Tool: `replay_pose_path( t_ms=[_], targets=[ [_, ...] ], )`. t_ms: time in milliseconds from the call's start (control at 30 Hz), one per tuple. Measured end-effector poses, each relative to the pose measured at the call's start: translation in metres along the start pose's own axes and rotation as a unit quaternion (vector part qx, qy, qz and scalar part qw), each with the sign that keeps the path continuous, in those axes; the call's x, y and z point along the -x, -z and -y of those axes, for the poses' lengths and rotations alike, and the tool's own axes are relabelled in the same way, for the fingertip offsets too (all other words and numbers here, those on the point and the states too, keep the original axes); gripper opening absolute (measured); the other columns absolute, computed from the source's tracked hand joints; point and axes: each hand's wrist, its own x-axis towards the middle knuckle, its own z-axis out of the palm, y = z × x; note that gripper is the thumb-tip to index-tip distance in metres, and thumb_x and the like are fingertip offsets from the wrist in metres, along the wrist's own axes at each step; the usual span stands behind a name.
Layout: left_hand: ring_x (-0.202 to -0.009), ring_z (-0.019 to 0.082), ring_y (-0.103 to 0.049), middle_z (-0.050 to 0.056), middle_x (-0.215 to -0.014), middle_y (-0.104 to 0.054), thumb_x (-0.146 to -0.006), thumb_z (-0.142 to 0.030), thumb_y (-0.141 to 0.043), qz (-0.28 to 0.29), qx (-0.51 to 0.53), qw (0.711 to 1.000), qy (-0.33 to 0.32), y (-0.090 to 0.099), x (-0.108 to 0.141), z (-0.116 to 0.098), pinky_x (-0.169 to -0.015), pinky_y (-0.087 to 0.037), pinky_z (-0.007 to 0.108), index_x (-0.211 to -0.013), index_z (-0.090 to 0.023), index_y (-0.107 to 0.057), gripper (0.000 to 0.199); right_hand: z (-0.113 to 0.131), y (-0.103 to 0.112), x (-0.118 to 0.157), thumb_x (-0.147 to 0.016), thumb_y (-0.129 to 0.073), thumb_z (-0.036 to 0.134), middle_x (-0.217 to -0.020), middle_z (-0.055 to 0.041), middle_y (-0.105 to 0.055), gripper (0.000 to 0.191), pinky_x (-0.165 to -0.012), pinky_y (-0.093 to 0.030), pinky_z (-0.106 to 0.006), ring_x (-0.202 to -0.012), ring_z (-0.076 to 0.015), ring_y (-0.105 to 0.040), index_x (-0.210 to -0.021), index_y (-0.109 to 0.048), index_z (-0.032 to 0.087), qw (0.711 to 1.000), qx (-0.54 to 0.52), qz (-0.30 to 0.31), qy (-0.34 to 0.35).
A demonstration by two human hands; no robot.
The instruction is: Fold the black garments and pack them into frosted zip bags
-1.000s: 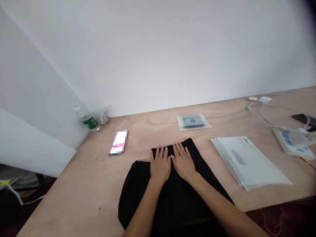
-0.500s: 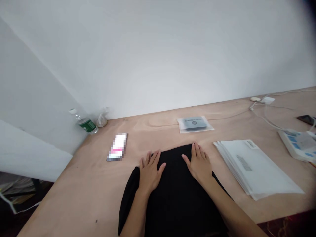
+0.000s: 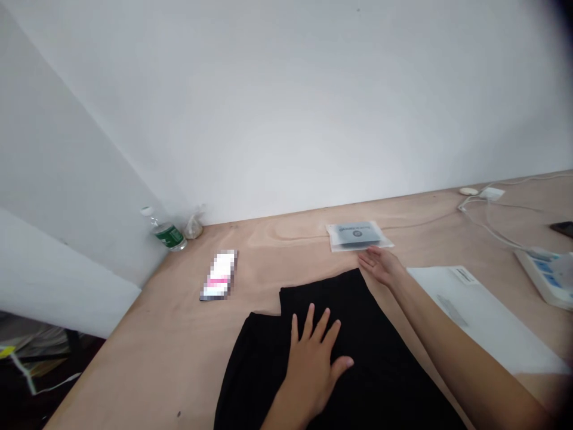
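Note:
Black cloth [image 3: 358, 334] lies spread on the wooden table [image 3: 179, 346], with a stepped corner at its upper left. My left hand [image 3: 313, 358] rests flat on it, fingers spread. Beyond the cloth's far right corner, my right hand [image 3: 380, 264] is turned partly palm up with its fingers extended and holds nothing. Its fingertips are at the near edge of a small frosted packet [image 3: 357, 236] with a dark item inside; whether they touch it I cannot tell.
A phone [image 3: 220, 275] lies left of the cloth. Behind it are a bottle [image 3: 169, 235] and a small bag [image 3: 194, 227]. White packets [image 3: 487, 316], a power strip [image 3: 544, 278], cables and a dark device [image 3: 562, 228] are at the right.
My right hand has left the cloth's far edge and moved out to the small packet. My left hand has slid nearer and rightward on the cloth. The view has shifted slightly.

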Motion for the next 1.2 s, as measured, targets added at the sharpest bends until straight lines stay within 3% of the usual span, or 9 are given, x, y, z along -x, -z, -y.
replay_pose_path(
  t_ms=[267, 400, 500, 567, 667, 767, 833, 1033, 1200],
  targets=[
    [-0.135, 0.026, -0.016, -0.001, -0.144, -0.030, -0.086, -0.052, -0.039, -0.008, 0.112, 0.993, 0.034, 0.012, 0.011, 0.012, -0.108, -0.016, 0.054, -0.133, -0.033, -0.037, 0.050, 0.032, -0.010, 0.031, -0.079, -0.057, 0.023, -0.116, 0.0001, -0.057, 0.014, -0.080, -0.050, -0.032, -0.102, -0.0166, -0.055, -0.091, -0.063, 0.025, 0.989, -0.123, 0.042, 0.067],
    [-0.131, 0.022, -0.029, 0.003, -0.138, -0.042, -0.088, -0.041, -0.043, -0.145, 0.226, 0.956, 0.120, 0.024, 0.015, 0.025, -0.107, -0.025, 0.045, -0.125, -0.028, -0.048, 0.040, 0.042, 0.000, 0.059, -0.068, -0.069, 0.030, -0.091, 0.0010, -0.066, 0.012, -0.076, -0.051, -0.028, -0.088, -0.0156, -0.061, -0.076, -0.062, 0.024, 0.989, -0.104, 0.063, 0.086],
    [-0.124, 0.020, -0.040, 0.004, -0.129, -0.051, -0.086, -0.039, -0.045, -0.263, 0.299, 0.900, 0.177, 0.039, 0.012, 0.035, -0.104, -0.030, 0.039, -0.113, -0.025, -0.057, 0.032, 0.035, 0.007, 0.078, -0.065, -0.070, 0.030, -0.069, 0.0007, -0.065, 0.014, -0.058, -0.050, -0.025, -0.063, -0.0134, -0.060, -0.069, -0.060, 0.021, 0.991, -0.049, 0.112, 0.046],
    [-0.121, 0.020, -0.043, 0.004, -0.125, -0.054, -0.085, -0.040, -0.046, -0.299, 0.324, 0.876, 0.194, 0.050, 0.006, 0.038, -0.102, -0.031, 0.036, -0.109, -0.024, -0.058, 0.032, 0.025, 0.008, 0.090, -0.063, -0.069, 0.029, -0.053, 0.0024, -0.058, 0.015, -0.043, -0.042, -0.022, -0.046, -0.0103, -0.052, -0.064, -0.058, 0.019, 0.985, 0.005, 0.175, 0.001],
    [-0.112, 0.020, -0.049, 0.005, -0.118, -0.057, -0.085, -0.042, -0.045, -0.234, 0.358, 0.884, 0.188, 0.062, -0.008, 0.037, -0.095, -0.034, 0.032, -0.109, -0.021, -0.058, 0.035, 0.009, 0.000, 0.108, -0.058, -0.069, 0.022, -0.041, 0.0070, -0.046, 0.015, -0.033, -0.024, -0.018, -0.034, -0.0045, -0.035, -0.056, -0.055, 0.017, 0.955, 0.086, 0.277, -0.055],
    [-0.078, 0.018, -0.057, 0.002, -0.081, -0.064, -0.082, -0.044, -0.046, -0.126, 0.386, 0.900, 0.162, 0.064, -0.024, 0.033, -0.069, -0.042, 0.026, -0.085, -0.017, -0.065, 0.033, -0.001, -0.012, 0.122, -0.055, -0.066, 0.017, -0.044, 0.0064, -0.048, 0.013, -0.036, -0.018, -0.018, -0.037, -0.0029, -0.032, -0.054, -0.054, 0.015, 0.918, 0.145, 0.361, -0.080],
    [-0.058, 0.014, -0.048, -0.002, -0.059, -0.053, -0.080, -0.044, -0.048, -0.091, 0.390, 0.903, 0.155, 0.060, -0.030, 0.031, -0.053, -0.036, 0.023, -0.066, -0.016, -0.060, 0.034, -0.005, -0.018, 0.126, -0.055, -0.065, 0.016, -0.048, 0.0057, -0.049, 0.012, -0.038, -0.018, -0.018, -0.040, -0.0031, -0.033, -0.054, -0.052, 0.015, 0.901, 0.172, 0.393, -0.073],
    [-0.054, 0.010, -0.033, -0.006, -0.055, -0.036, -0.079, -0.041, -0.046, -0.067, 0.393, 0.905, 0.147, 0.043, -0.033, 0.023, -0.050, -0.025, 0.023, -0.054, -0.018, -0.040, 0.034, -0.007, -0.037, 0.129, -0.074, -0.058, 0.037, -0.060, 0.0058, -0.045, 0.018, -0.047, -0.026, -0.021, -0.052, -0.0073, -0.037, -0.075, -0.055, 0.019, 0.893, 0.226, 0.388, 0.034],
    [-0.054, 0.011, -0.032, -0.006, -0.055, -0.034, -0.077, -0.040, -0.048, -0.074, 0.406, 0.896, 0.163, 0.040, -0.032, 0.025, -0.051, -0.024, 0.023, -0.054, -0.019, -0.036, 0.033, -0.004, -0.044, 0.132, -0.082, -0.048, 0.038, -0.062, 0.0032, -0.044, 0.028, -0.055, -0.030, -0.024, -0.060, -0.0106, -0.039, -0.063, -0.051, 0.018, 0.867, 0.275, 0.403, 0.099]
  ],
)
